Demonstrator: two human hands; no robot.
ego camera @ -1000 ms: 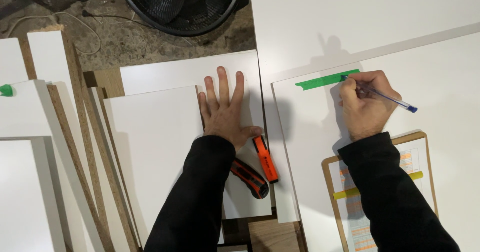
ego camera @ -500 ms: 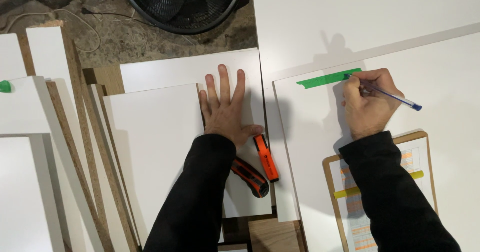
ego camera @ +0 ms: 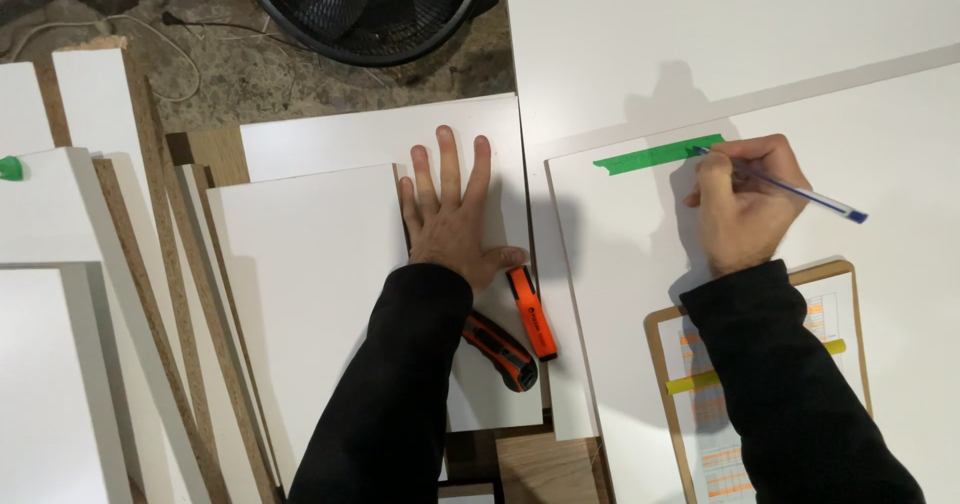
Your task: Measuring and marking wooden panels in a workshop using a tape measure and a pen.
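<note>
Our right hand (ego camera: 745, 204) pinches the pen (ego camera: 800, 192), tip at the tape's (ego camera: 655, 154) right end; our left hand (ego camera: 450, 219) lies spread flat on a panel (ego camera: 330, 264).

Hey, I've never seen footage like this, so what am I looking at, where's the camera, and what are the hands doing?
This is one view from a camera worn on a person's head, looking down at their own two bare hands. The left hand lies flat, fingers spread, on a white laminated board. The right hand grips a blue-tipped ballpoint pen, its tip at a green tape strip. Nearby lie an orange marker, an orange-and-black utility knife and a wooden clipboard.
</note>
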